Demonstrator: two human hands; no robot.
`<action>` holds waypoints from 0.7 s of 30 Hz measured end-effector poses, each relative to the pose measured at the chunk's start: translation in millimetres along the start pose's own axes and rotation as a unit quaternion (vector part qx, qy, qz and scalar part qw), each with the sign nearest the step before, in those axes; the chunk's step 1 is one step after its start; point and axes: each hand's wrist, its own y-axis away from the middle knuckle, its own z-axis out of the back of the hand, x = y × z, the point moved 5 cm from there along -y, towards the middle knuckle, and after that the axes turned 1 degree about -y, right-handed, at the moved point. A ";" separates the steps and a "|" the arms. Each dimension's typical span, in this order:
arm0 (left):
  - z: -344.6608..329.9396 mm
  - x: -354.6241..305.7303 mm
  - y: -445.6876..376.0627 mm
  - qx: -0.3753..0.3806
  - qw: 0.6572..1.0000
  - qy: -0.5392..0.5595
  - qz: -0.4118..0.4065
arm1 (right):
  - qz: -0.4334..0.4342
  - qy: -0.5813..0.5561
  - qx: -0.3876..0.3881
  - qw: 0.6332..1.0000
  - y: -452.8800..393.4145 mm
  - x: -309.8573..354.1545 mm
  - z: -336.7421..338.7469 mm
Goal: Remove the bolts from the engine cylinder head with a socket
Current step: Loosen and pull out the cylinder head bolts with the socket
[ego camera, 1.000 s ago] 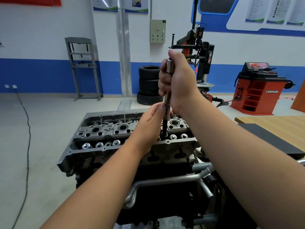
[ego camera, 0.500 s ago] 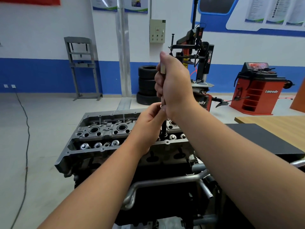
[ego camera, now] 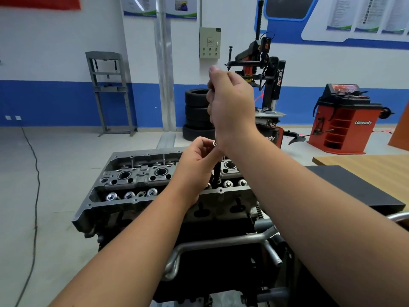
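— Two hands on one tool, that's what I see. The right hand is wrapped in a fist around the upper part of the socket tool, and the left hand has its fingertips pinched around the shaft just under that fist, where a small bright ring shows.

— Where does the tool go?

— Straight down, upright, into the top of the cylinder head. The dark lower end sits among the valve springs towards the right end of the head. Whether it's seated on a bolt I can't tell; the left hand covers part of that spot.

— And the head itself?

— Grey metal, on top of the engine block, right in front of the person. There are round bores along its middle and a row of shiny spring caps along the near side. A bent metal pipe runs across the front of the block, below it.

— Anything around?

— A wooden table to the right with a dark slab on it. Further back there's a stack of tyres, a tyre changer behind the raised hand, a red wheel balancer on the right, and a grey press frame against the blue and white wall. A black cable trails over the floor on the left.
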 end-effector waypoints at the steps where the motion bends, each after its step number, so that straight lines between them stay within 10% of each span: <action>1: 0.4 -0.5 0.3 0.006 1.000 0.000 0.002 | -0.020 -0.018 0.039 0.999 -2.5 -0.9 0.6; 5: 0.2 2.7 2.4 0.044 0.999 -0.020 0.024 | -0.119 -0.073 0.168 0.976 -6.5 -0.7 4.4; 13: -1.4 1.9 0.2 0.024 1.000 -0.016 0.007 | -0.030 -0.011 -0.043 0.999 11.5 -5.6 6.6; 21: -1.1 3.8 -0.7 0.007 0.999 -0.032 0.002 | -0.143 -0.095 0.147 0.974 -6.6 -6.7 7.2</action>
